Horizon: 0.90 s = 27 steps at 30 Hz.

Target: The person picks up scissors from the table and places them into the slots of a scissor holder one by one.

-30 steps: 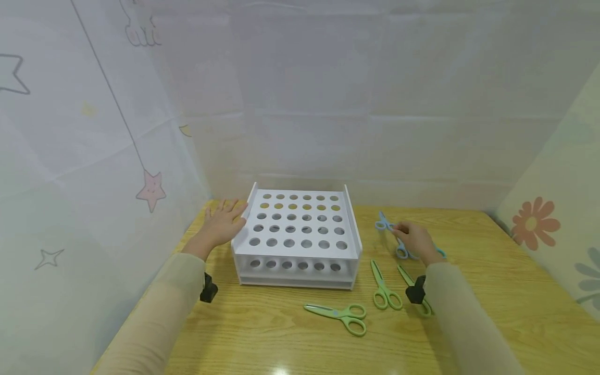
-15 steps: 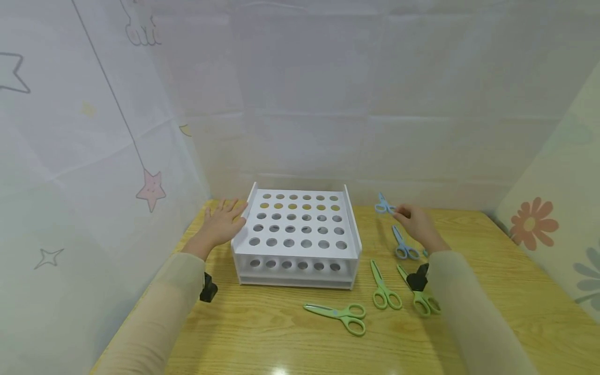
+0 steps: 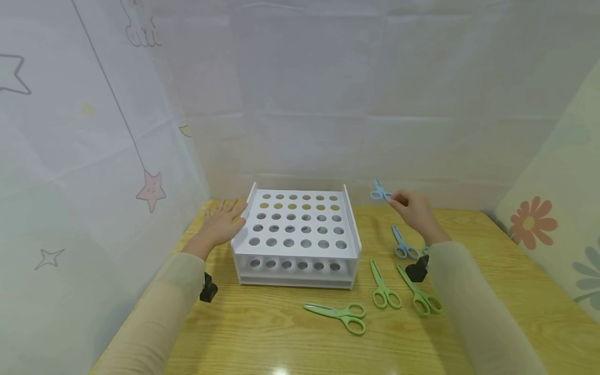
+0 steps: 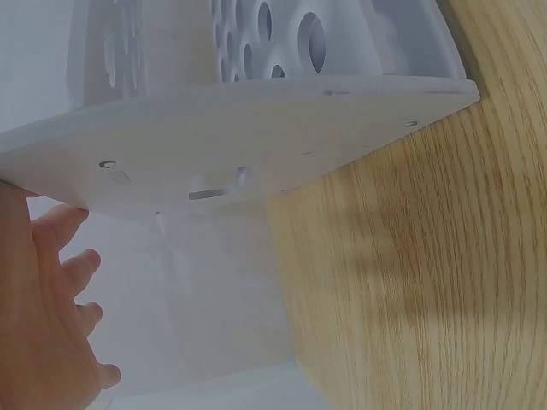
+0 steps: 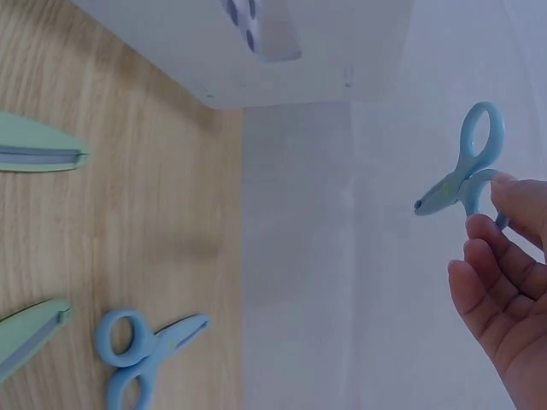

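Between thumb and fingertips, my right hand [image 3: 416,211] pinches a pair of light blue scissors [image 3: 380,191] by one handle loop, raised above the table's far right part. In the right wrist view the blue scissors [image 5: 461,184] hang slightly spread, blades away from the palm. My left hand [image 3: 222,224] rests with spread fingers against the left side wall of a white rack [image 3: 295,250] full of round holes. The left wrist view shows that side wall [image 4: 256,145] with the left fingers [image 4: 79,269] beside it.
Another pair of blue scissors [image 3: 404,245] lies right of the rack, with a teal loop [image 3: 425,250] partly hidden by the right wrist. Three pairs of green scissors lie in front: one sideways [image 3: 338,314], one upright [image 3: 384,289], one slanted [image 3: 421,296]. A pale curtain [image 3: 309,104] hangs behind the table.
My right hand has lifted the light blue scissors up off the table and away from the other blue pair. My left hand and the rack have stayed in place.
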Tool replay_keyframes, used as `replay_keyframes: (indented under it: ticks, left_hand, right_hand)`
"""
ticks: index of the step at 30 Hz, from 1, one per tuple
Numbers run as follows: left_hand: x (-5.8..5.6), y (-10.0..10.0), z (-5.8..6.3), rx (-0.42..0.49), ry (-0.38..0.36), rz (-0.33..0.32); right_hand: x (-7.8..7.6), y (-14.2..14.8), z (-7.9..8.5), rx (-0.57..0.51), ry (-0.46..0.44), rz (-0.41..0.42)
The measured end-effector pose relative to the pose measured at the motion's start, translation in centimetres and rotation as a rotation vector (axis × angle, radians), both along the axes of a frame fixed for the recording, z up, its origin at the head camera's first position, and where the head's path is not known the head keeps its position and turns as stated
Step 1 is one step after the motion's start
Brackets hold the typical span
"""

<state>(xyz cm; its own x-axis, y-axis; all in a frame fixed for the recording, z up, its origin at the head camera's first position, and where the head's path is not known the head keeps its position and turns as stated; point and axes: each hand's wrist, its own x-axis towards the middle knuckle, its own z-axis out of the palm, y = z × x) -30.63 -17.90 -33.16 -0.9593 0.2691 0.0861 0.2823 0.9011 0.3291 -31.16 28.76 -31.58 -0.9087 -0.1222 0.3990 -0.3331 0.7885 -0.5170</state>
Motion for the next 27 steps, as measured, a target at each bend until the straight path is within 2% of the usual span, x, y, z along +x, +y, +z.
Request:
replay_keyframes:
  ticks: [11, 18, 27]
  left_hand:
    - [0.0, 0.0, 0.0, -0.003, -0.004, -0.003]
    - [-0.2, 0.0, 0.0, -0.002, -0.007, -0.002]
    - [-0.2, -0.1, -0.1, 0.002, -0.008, -0.001]
  right_hand:
    - [0.0, -1.3, 2.0, -0.025, 0.038, 0.008]
    - [0.2, -2.2, 3.2, -0.019, 0.092, 0.025]
    - [0.5, -3.4, 4.4, -0.009, 0.100, 0.041]
